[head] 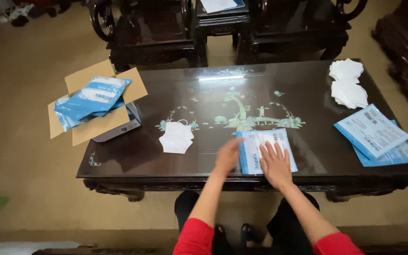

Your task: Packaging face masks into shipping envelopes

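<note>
On the near edge of the dark inlaid table point(308, 85), both hands sit on 1 blue-and-white pouch point(265, 150), lying flat and face up. Right hand point(276, 163) is pressed palm-down on the pouch's lower middle, fingers point(271, 151) spread wide and flat, gripping nothing. Left hand point(228, 158) is at the pouch's left edge, fingers curled toward that edge; blurred, so cannot tell whether they pinch the edge or just touch it.

Step in hand, as a judgement: pouch being steadied or pressed flat on the table, right hand as the weight and left hand working the left side. Next move would call for a firm hold on 1 edge while the other hand keeps the pouch from sliding on the glossy top; the surface looks slick, so a slip is the risk.

Relative to fingers: pouch is directly under the right fingers, its top half showing beyond the fingertips; its left edge meets the left fingertips.

Around it: 1 white folded mask point(176, 137) lies apart to the left. Open cardboard box point(95, 123) at the table's left end holds more blue pouches point(93, 99). White mask stack point(348, 82) at far right; 2 flat pouches point(374, 132) overlap near the right end.
</note>
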